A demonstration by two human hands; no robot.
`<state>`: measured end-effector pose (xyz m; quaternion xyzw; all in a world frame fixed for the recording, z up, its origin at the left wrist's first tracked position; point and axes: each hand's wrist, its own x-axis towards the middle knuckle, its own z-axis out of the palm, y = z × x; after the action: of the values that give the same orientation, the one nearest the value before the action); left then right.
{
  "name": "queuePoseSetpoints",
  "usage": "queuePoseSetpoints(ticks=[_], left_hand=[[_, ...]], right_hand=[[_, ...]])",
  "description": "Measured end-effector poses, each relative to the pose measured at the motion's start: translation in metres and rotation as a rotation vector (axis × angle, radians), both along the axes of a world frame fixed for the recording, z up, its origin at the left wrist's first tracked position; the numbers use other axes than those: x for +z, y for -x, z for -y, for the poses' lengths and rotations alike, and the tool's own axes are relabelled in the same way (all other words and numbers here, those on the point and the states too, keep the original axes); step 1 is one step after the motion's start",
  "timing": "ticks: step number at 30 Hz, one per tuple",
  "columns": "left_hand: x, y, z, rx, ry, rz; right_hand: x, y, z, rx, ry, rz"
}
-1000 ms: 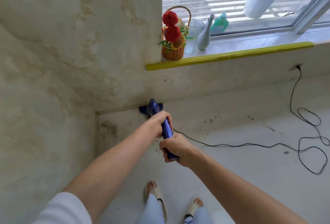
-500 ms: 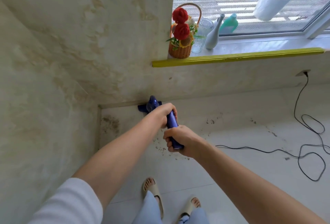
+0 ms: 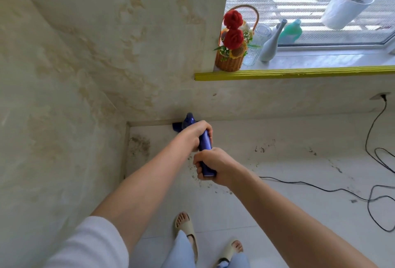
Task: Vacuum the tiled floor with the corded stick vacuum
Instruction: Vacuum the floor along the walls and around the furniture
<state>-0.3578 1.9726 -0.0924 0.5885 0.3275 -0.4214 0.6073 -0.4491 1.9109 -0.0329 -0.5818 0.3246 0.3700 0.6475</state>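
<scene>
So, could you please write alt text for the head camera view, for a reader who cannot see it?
Both hands, left hand above right hand, grip the blue stick vacuum handle, its head at the wall base in a dusty corner of the white tiled floor; its black cord trails right.

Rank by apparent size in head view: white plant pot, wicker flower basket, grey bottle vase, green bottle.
1. white plant pot
2. wicker flower basket
3. grey bottle vase
4. green bottle, partly hidden, so unsure.
</scene>
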Motion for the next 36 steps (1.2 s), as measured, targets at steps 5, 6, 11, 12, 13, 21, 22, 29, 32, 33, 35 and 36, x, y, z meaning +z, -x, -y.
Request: queuePoseSetpoints(ticks=[5,6,11,12,13,21,22,29,32,33,35,36], left_hand=[[-0.001,-0.003,-0.011,0.069,0.044,-0.026],[-0.001,-0.001,-0.011,0.088,0.055,-0.024],[-0.001,0.028,0.009,0.114,0.060,-0.007],[0.000,0.033,0.014,0.114,0.053,-0.003],[0.000,0.038,0.019,0.119,0.050,-0.003],[0.011,0.079,0.056,0.172,0.058,0.002],[0.010,0.085,0.061,0.181,0.058,-0.003],[0.011,0.110,0.073,0.222,0.034,0.003],[0.002,0.122,0.076,0.224,0.015,0.005],[-0.001,0.124,0.075,0.226,0.008,0.005],[-0.003,0.128,0.074,0.228,0.001,0.000],[-0.002,0.128,0.074,0.228,0.002,-0.006]], right_hand=[[-0.001,-0.008,-0.006,0.061,0.044,-0.001],[-0.001,-0.008,-0.006,0.086,0.065,-0.002],[-0.004,0.011,0.015,0.233,0.225,-0.006],[-0.004,0.015,0.021,0.253,0.252,-0.008],[-0.003,0.018,0.026,0.273,0.274,-0.009],[0.016,0.052,0.073,0.365,0.309,-0.020],[0.018,0.057,0.077,0.370,0.299,-0.025],[0.005,0.085,0.088,0.300,0.208,-0.010],[-0.010,0.100,0.084,0.281,0.212,-0.011],[-0.013,0.102,0.082,0.282,0.209,-0.019],[-0.014,0.106,0.083,0.276,0.196,-0.032],[-0.011,0.106,0.084,0.274,0.190,-0.035]])
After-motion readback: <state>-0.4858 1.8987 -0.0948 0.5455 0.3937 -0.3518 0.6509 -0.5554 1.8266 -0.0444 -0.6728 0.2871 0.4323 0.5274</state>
